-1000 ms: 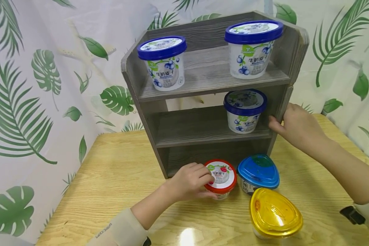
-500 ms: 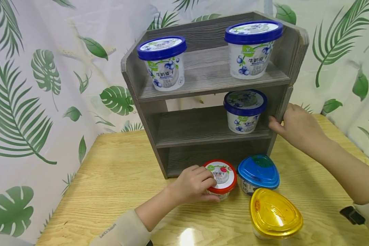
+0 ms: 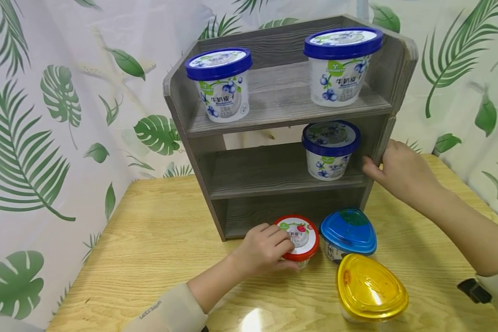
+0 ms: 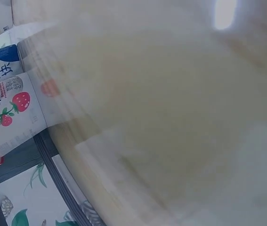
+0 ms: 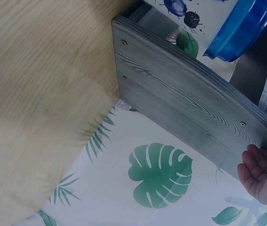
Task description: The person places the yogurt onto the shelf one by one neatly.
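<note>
My left hand (image 3: 265, 249) grips the red-lidded strawberry tub (image 3: 305, 237) from its left, fingers at the lid's edge and thumb across the front. The tub stands upright before the lowest shelf; in the left wrist view the strawberry tub (image 4: 15, 110) shows its printed side, and the hand is out of sight. On the right, my other hand (image 3: 404, 168) holds the side panel of a grey wooden shelf (image 3: 288, 184), thumb at its front edge. In the right wrist view the right hand's (image 5: 265, 174) curled fingers lie by the outer face of the shelf (image 5: 185, 94).
Two blue-lidded blueberry tubs, a left one (image 3: 224, 87) and a right one (image 3: 340, 69), stand on the top shelf. Another blueberry tub (image 3: 329, 152) occupies the middle shelf. Right of the strawberry tub are a blue-lidded container (image 3: 350, 230) and a yellow-lidded container (image 3: 371, 288) on the wooden table (image 3: 149, 258).
My left hand has slid slightly to the right, and its thumb reaches further across the strawberry tub's front. The tub and the right hand look almost unmoved.
</note>
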Action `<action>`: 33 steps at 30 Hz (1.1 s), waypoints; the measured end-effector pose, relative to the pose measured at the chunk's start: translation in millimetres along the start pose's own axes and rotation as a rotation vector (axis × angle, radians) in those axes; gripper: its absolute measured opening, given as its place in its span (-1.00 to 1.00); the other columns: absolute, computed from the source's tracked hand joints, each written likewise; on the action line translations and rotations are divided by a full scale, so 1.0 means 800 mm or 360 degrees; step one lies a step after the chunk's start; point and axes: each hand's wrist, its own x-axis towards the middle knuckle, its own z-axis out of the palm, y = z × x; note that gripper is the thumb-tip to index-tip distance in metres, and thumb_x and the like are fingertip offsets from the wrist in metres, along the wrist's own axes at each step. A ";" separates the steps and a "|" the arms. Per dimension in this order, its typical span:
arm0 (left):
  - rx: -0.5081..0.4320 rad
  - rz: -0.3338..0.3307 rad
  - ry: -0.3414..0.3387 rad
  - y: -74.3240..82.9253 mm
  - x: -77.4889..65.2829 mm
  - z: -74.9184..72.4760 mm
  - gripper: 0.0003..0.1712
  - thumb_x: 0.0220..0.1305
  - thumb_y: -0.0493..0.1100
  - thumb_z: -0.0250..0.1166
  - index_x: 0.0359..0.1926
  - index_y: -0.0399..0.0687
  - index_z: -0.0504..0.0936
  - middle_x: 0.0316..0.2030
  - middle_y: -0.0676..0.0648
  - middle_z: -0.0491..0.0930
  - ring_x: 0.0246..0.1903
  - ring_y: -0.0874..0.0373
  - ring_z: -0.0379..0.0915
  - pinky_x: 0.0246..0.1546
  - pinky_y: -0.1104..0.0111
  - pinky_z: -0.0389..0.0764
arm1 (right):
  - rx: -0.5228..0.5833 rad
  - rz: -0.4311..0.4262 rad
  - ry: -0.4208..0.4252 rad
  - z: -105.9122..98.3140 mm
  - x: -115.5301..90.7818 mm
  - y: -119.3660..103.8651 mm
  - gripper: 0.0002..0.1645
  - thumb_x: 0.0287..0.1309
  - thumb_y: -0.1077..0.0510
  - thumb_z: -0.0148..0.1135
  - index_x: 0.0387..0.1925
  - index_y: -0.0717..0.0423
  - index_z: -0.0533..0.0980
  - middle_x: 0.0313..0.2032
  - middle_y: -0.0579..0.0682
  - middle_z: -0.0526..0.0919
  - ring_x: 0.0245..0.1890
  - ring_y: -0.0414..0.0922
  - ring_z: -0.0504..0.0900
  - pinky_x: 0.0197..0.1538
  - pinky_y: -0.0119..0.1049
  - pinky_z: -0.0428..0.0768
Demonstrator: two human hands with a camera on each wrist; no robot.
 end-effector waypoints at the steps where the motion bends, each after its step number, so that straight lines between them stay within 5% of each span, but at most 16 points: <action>1: 0.0004 -0.0002 -0.0005 0.000 0.001 0.000 -0.46 -0.14 0.38 0.38 -0.48 0.04 0.57 -0.45 0.12 0.60 -0.42 0.26 0.52 -0.40 0.48 0.49 | -0.0003 0.0002 -0.0001 0.000 0.000 0.000 -0.65 0.20 0.11 0.06 -0.20 0.39 0.41 -0.51 0.17 0.45 -0.55 0.01 0.41 -0.57 -0.15 0.43; 33: -0.0120 0.0019 -0.0016 -0.006 -0.007 0.005 -0.55 -0.09 0.23 0.46 -0.48 0.03 0.51 -0.47 0.11 0.55 -0.42 0.26 0.47 -0.33 0.49 0.46 | -0.0029 -0.0041 0.0045 0.002 0.000 0.004 -0.67 0.16 0.12 0.11 -0.26 0.38 0.40 -0.54 0.14 0.41 -0.56 0.01 0.39 -0.58 -0.19 0.38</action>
